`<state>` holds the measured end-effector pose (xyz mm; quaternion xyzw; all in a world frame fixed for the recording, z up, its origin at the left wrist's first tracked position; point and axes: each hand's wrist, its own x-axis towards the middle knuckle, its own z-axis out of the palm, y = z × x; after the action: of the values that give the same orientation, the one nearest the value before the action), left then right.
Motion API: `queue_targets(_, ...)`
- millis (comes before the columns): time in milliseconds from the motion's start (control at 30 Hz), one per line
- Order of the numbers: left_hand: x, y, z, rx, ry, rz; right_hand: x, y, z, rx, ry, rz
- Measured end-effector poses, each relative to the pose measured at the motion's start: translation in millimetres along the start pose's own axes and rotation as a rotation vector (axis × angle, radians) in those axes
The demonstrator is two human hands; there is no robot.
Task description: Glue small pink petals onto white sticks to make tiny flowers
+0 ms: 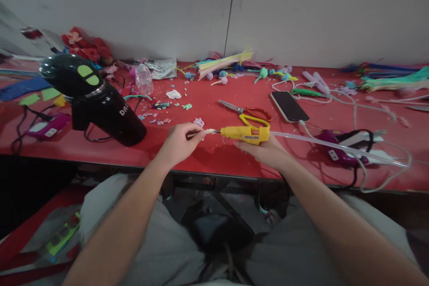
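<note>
My right hand [270, 151] is closed around the handle of a yellow glue gun [246, 133], which has a long clear glue stick [311, 142] running out of its back. Pinched in my left hand [181, 143] is a small pale craft piece [208, 132], too small to make out fully. The gun's nozzle [217, 132] points left and is at or very near this piece; contact cannot be told. Just beyond my left fingertips lies a little heap of pale pink pieces [199, 122]. Scissors [246, 111] with red and yellow handles lie open behind the gun.
A large black tumbler [114, 107] stands at left near a clear plastic bottle [144, 81]. A phone [289, 107] with a white cable and a purple power strip [338, 147] are at right. Pipe cleaners [224, 63] line the back by the wall. The table's front edge [214, 174] is close.
</note>
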<state>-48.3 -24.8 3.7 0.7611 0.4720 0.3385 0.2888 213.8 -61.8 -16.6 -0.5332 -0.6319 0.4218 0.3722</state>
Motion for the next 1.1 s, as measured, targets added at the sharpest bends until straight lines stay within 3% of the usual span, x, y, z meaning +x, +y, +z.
queue_targets(1100,-2.0,0.0,-1.3,0.01,0.008,-0.005,0.4,-1.9,1.7,-0.064,0.019,0.03)
